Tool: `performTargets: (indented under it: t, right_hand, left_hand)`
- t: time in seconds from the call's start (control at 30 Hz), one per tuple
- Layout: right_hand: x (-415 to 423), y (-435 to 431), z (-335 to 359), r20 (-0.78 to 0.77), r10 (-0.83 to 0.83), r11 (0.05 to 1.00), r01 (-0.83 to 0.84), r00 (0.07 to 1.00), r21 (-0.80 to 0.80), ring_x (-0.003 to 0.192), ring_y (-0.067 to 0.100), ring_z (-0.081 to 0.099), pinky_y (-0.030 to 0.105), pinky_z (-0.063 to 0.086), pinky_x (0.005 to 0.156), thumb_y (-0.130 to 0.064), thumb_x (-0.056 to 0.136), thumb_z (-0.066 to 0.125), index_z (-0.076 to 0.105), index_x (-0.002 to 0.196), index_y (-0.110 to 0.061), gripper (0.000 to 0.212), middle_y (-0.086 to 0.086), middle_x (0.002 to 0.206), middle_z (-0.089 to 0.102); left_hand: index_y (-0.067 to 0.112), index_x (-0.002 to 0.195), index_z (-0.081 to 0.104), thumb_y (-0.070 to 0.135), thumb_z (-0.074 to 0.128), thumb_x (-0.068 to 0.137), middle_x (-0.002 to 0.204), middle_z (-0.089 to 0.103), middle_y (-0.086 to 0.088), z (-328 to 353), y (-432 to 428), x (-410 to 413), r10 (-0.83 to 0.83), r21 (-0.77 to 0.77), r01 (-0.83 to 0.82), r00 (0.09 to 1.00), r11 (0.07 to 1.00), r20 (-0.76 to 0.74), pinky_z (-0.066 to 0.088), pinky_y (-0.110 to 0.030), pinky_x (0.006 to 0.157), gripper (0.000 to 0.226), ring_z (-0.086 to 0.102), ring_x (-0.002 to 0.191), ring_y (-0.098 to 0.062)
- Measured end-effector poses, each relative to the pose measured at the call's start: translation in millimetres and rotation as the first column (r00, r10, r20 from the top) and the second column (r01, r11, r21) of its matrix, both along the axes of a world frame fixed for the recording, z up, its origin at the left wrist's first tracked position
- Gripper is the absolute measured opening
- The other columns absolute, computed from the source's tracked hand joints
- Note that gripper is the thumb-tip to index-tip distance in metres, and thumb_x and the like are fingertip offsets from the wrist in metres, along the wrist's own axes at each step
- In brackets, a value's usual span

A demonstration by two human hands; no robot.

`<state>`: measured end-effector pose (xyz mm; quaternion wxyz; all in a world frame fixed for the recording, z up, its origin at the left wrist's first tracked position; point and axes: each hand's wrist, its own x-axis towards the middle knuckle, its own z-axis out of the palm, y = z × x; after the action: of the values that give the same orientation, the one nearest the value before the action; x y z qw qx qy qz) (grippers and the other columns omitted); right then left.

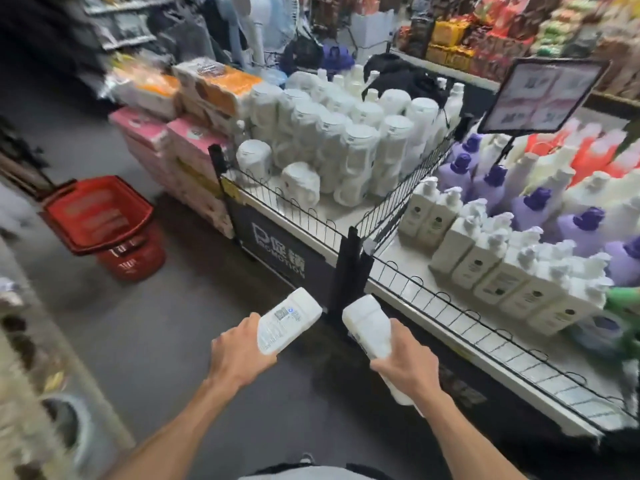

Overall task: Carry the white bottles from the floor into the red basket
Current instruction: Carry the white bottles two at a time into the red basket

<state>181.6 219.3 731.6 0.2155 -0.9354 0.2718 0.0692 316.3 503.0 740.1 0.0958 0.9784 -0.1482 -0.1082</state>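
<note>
My left hand grips a white bottle with a printed label, held out in front of me above the floor. My right hand grips a second white bottle, whose lower end sticks out below the hand. Both bottles point away from me, side by side with a small gap between them. The red basket stands on the grey floor far to the left, well beyond my left hand; its inside looks empty, though the picture is blurred.
A display table with a black wire fence stands ahead and to the right, loaded with white jugs, pump bottles and purple bottles. Stacked tissue packs sit behind the basket. A shelf edge runs along the left.
</note>
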Motion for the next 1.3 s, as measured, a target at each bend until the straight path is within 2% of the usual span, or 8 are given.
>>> performTargets:
  t: [0.37,0.47,0.6,0.73,0.93,1.07,1.23,1.3]
  right_hand:
    - [150.1,23.2,-1.7,-0.063,0.351,0.936,-0.348,0.934,0.055,0.083,0.014,0.055,0.025,0.034,0.056,-0.050,0.072,0.073,0.035,0.134,-0.033,0.075,-0.010,0.120,0.058]
    - [188.9,23.8,-3.3,-0.054,0.431,0.902,-0.429,0.901,0.045,0.089,0.018,0.063,0.032,0.041,0.062,-0.051,0.070,0.071,0.036,0.128,-0.033,0.071,-0.011,0.117,0.057]
    - [239.1,32.6,-5.1,-0.075,0.514,0.858,-0.511,0.855,0.050,0.079,0.022,0.062,0.036,0.046,0.062,-0.050,0.067,0.068,0.034,0.112,-0.033,0.060,-0.012,0.104,0.057]
    - [280.1,53.1,-9.2,-0.086,0.582,0.814,-0.578,0.809,0.067,0.085,0.026,0.067,0.041,0.053,0.073,-0.052,0.063,0.067,0.035,0.113,-0.035,0.062,-0.013,0.104,0.058]
    - [329.3,95.7,-10.1,-0.087,0.665,0.746,-0.663,0.742,0.053,0.089,0.027,0.068,0.040,0.053,0.073,-0.054,0.068,0.068,0.035,0.114,-0.032,0.061,-0.011,0.108,0.059]
    - [359.1,128.6,-10.0,-0.097,0.702,0.711,-0.702,0.705,0.047,0.087,0.023,0.067,0.038,0.052,0.072,-0.056,0.069,0.067,0.034,0.113,-0.033,0.059,-0.013,0.107,0.059]
    - [395.3,172.0,-1.4,-0.130,0.692,0.719,-0.695,0.710,0.034,0.086,0.021,0.067,0.038,0.055,0.073,-0.051,0.066,0.066,0.037,0.113,-0.033,0.058,-0.011,0.105,0.061]
    - [409.0,191.2,0.7,-0.135,0.688,0.722,-0.691,0.713,0.023,0.087,0.022,0.068,0.041,0.057,0.075,-0.053,0.065,0.065,0.036,0.114,-0.034,0.060,-0.012,0.107,0.061]
  left_hand:
    - [0.028,0.104,0.042,0.060,0.065,0.064,0.101,0.067,0.007,-6.9,47.6,41.0,0.328,0.063,-0.327,0.945,0.943,0.008,0.048,-0.034,0.064,0.056,0.068,0.088,-0.026]
    - [0.027,0.108,0.043,0.062,0.064,0.064,0.104,0.069,0.004,-8.5,51.4,50.3,0.419,0.065,-0.420,0.908,0.905,0.022,0.049,-0.035,0.067,0.061,0.069,0.091,-0.030]
    - [0.024,0.114,0.046,0.057,0.069,0.068,0.105,0.070,-0.002,-1.8,57.6,60.4,0.553,0.083,-0.554,0.832,0.829,0.029,0.050,-0.036,0.070,0.061,0.068,0.094,-0.033]
    - [0.025,0.119,0.045,0.057,0.070,0.069,0.109,0.069,-0.001,-3.5,71.1,68.9,0.664,0.082,-0.664,0.747,0.743,0.026,0.049,-0.035,0.069,0.064,0.068,0.094,-0.032]
    - [0.024,0.121,0.046,0.063,0.073,0.064,0.107,0.071,0.000,-19.9,112.2,81.8,0.736,0.058,-0.736,0.676,0.675,0.012,0.051,-0.031,0.063,0.075,0.069,0.083,-0.026]
    - [0.027,0.125,0.043,0.064,0.071,0.065,0.111,0.069,0.006,-28.7,151.4,92.0,0.735,0.044,-0.734,0.677,0.678,-0.027,0.053,-0.028,0.061,0.076,0.067,0.081,-0.019]
    - [0.026,0.128,0.044,0.061,0.074,0.072,0.116,0.067,0.009,-27.0,203.1,120.0,0.729,0.089,-0.724,0.682,0.684,-0.053,0.033,-0.022,0.049,0.073,0.058,0.077,-0.011]
    - [0.024,0.128,0.045,0.059,0.075,0.072,0.117,0.067,0.007,-27.2,224.2,133.5,0.738,0.058,-0.735,0.672,0.675,-0.062,0.035,-0.022,0.049,0.072,0.057,0.077,-0.011]
